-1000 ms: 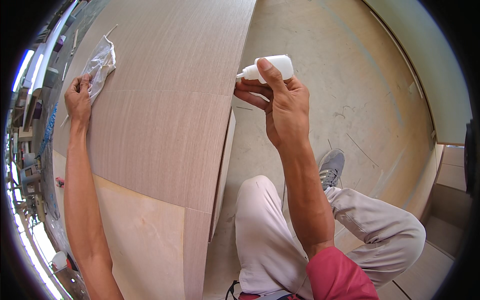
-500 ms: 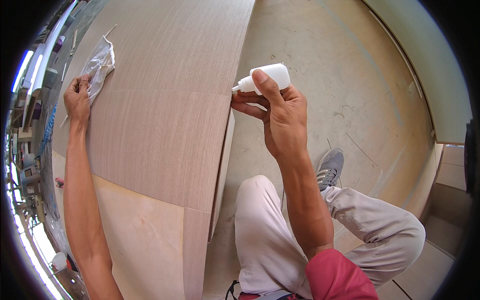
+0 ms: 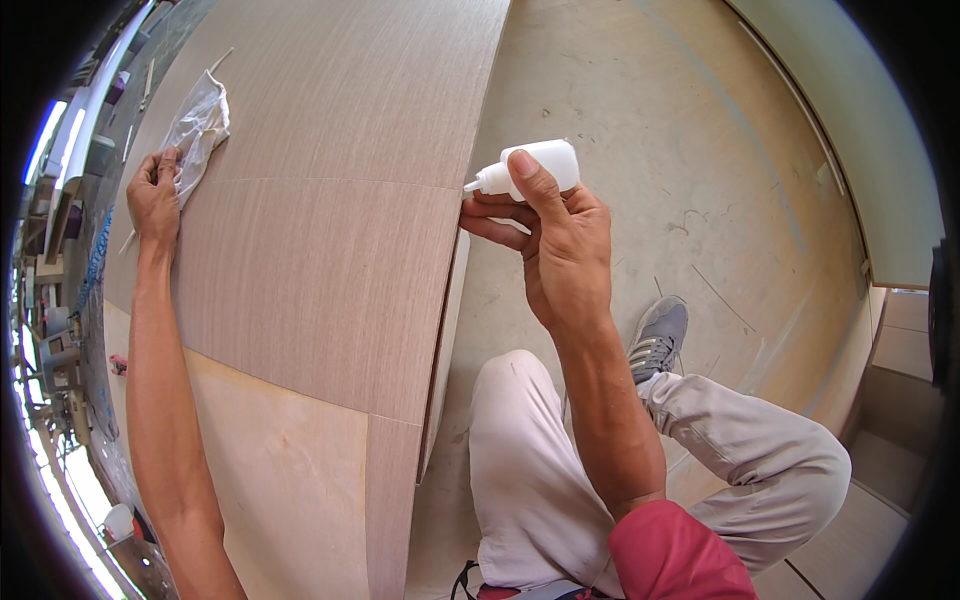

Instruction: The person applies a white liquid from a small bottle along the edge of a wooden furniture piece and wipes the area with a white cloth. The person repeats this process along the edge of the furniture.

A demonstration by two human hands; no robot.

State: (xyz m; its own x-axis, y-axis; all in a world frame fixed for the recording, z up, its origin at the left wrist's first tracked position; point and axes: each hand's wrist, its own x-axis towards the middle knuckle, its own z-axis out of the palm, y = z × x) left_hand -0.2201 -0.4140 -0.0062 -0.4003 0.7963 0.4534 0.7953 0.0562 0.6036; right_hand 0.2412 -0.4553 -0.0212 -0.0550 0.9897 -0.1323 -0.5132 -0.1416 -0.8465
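In my right hand (image 3: 565,235) is a small white squeeze bottle (image 3: 548,165), lying nearly on its side with its narrow nozzle pointing left. The nozzle tip meets the right edge of a wood-grain panel (image 3: 330,270), and my lower fingers rest against that edge. Over at the panel's far left, my left hand (image 3: 155,195) pinches a crumpled clear plastic bag (image 3: 200,125). A thin pale strip sticks out from the bag's top end. Whatever is inside the bag is hard to make out.
A paler bare-wood section (image 3: 280,460) forms the near part of the panel. A small red object (image 3: 119,365) lies at its left edge. My shoe (image 3: 660,335) is on the concrete floor (image 3: 620,90). A large pale board (image 3: 850,130) stands at the right, with several tools and clutter far left.
My right hand and the bottle have shifted slightly down along the panel's edge. The left hand and plastic bag stay in place.
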